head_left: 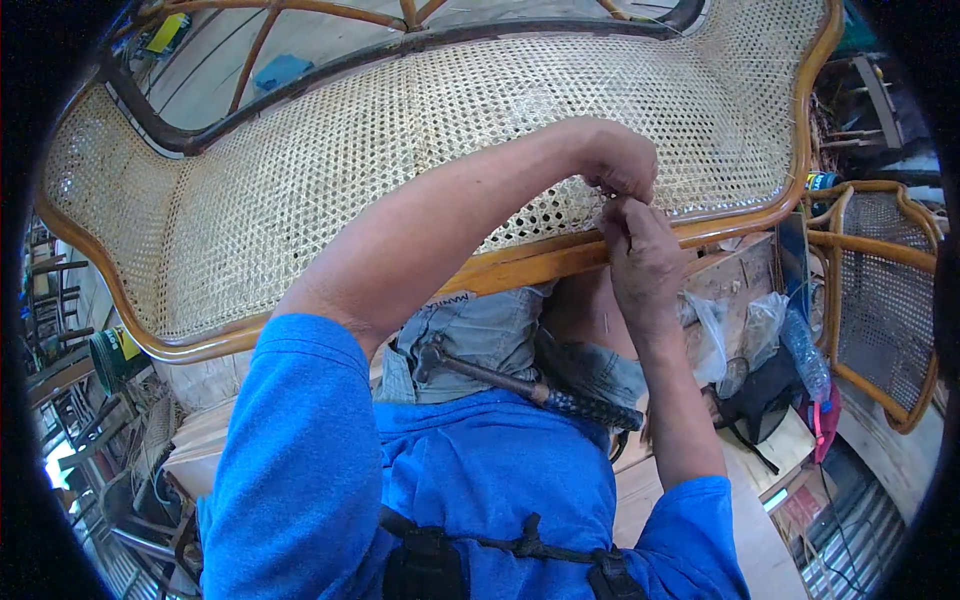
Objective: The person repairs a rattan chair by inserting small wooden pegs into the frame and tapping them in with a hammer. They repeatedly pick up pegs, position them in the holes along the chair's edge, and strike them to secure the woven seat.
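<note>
A green can (108, 362) sits at nine o'clock; the wood-framed cane panel (400, 130) spans twelve; a hammer (500, 381) lies on grey shorts (480, 335) near six. At two, by the panel's near edge, the left hand (622, 165) and right hand (645, 245) are together, curled, their grip impossible to tell. A cane chair (885, 290) is at three.

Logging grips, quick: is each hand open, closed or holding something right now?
Left hand: curled, at the cane webbing; what it grips cannot be told.
Right hand: bent inward beside it; grip cannot be told.
</note>
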Available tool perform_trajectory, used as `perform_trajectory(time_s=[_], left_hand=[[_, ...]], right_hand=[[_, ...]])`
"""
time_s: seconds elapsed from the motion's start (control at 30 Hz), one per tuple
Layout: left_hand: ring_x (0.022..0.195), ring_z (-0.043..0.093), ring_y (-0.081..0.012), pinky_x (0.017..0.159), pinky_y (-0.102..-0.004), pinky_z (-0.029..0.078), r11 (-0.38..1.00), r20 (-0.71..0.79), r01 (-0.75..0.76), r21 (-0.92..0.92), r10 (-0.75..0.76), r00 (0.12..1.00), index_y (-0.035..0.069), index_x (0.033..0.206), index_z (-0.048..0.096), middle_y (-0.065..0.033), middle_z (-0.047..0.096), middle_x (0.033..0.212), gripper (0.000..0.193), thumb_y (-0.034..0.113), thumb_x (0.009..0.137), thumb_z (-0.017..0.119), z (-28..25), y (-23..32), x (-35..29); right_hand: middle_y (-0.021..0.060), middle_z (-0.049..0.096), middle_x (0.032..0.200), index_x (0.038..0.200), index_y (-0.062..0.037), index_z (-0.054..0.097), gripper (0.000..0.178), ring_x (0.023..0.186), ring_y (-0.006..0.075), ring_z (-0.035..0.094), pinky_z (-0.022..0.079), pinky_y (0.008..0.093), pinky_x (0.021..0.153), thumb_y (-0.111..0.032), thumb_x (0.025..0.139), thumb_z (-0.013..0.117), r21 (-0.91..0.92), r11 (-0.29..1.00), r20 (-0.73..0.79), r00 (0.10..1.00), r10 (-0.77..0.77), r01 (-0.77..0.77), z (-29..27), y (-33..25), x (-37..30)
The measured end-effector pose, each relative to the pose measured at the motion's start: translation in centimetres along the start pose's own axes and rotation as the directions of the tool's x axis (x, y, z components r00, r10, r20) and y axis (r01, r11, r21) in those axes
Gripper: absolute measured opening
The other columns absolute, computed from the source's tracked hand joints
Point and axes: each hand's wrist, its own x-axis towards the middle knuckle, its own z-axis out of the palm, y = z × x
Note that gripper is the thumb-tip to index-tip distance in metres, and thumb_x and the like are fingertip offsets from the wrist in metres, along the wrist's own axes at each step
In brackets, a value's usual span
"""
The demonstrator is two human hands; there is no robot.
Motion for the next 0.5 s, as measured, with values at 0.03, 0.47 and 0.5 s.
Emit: perform_trajectory(time_s=[0.03,0.47,0.5], left_hand=[[0.045,0.041,-0.0104,0.039,-0.0277,0.032,1.0,-0.005,-0.003,0.019,0.003,1.0,0.005,0.068,0.059,0.0001,0.05,0.054,0.016,0.019,0.076,0.059,0.0,0.1,0.0],[0.052,0.048,-0.0194,0.046,-0.0353,0.041,0.976,0.085,-0.042,0.215,0.024,0.996,-0.001,0.074,0.062,-0.0094,0.057,0.064,0.021,0.018,0.077,0.053,-0.6,1.5,0.9],[0.055,0.049,-0.0205,0.049,-0.0366,0.042,0.967,0.118,-0.049,0.25,0.02,0.993,-0.001,0.078,0.063,-0.0106,0.058,0.069,0.022,0.018,0.078,0.053,-1.0,2.2,0.1]], right_hand=[[0.0124,0.061,0.082,0.086,-0.0024,0.058,0.012,0.077,0.0294,0.059,0.047,0.0339,0.067,0.003,0.075,0.059,-0.03,0.999,-0.02,1.0,0.012,-0.013,0.2,-0.2,0.0],[0.0161,0.059,0.091,0.092,-0.0039,0.061,0.016,0.09,0.0346,0.055,0.045,0.0413,0.076,-0.002,0.077,0.056,-0.162,0.986,0.108,0.994,-0.034,0.051,-0.3,-1.1,0.2],[0.0159,0.059,0.092,0.092,-0.0041,0.062,0.016,0.09,0.0343,0.055,0.045,0.0413,0.076,-0.002,0.077,0.056,-0.138,0.99,0.119,0.993,-0.007,0.024,-0.5,-1.1,0.1]])
